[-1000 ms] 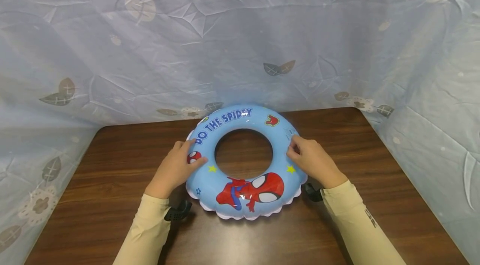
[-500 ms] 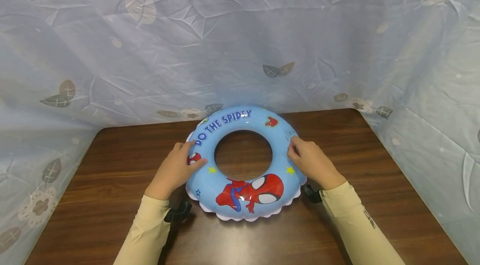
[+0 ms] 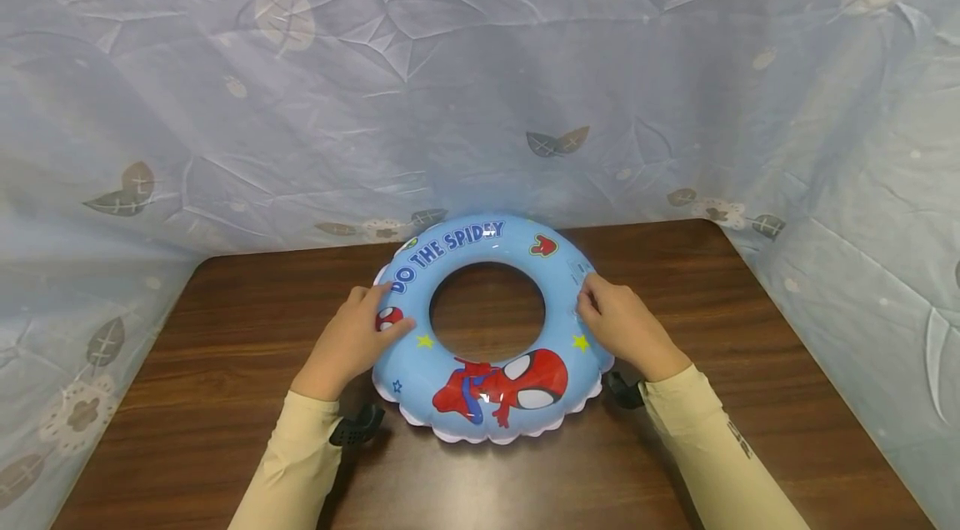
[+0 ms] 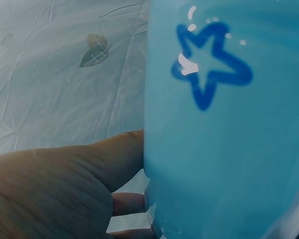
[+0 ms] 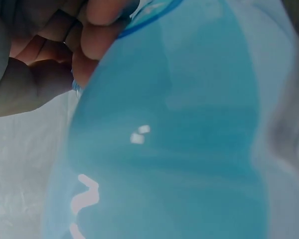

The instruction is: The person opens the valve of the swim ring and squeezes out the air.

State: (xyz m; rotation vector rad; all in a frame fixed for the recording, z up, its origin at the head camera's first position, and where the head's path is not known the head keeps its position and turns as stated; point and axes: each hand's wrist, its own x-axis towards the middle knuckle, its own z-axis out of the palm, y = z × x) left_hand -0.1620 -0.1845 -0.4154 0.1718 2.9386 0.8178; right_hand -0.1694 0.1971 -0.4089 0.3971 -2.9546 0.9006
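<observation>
A light-blue inflatable swim ring (image 3: 480,397), printed with a red cartoon figure and the words "DO THE SPIDEY", stands at the middle of the table, its underside hidden. My left hand (image 3: 352,342) holds the tube's left side, its thumb (image 4: 122,154) on the upper face and other fingers going round the outer side. On the opposite side, my right hand (image 3: 626,326) has its fingers curled against the tube and its thumb and fingertips together. Between them in the right wrist view shows a small clear bluish bit of the ring; its exact kind is unclear.
The brown wooden table (image 3: 225,347) extends to both sides of the ring. Behind it and at the right hangs a pale blue-grey leaf-print curtain (image 3: 465,122), close to the ring's far edge. Black wrist-worn devices (image 3: 358,426) sit by both cuffs.
Both hands and the swim ring stay almost exactly where they were. The whole head view has shifted very slightly.
</observation>
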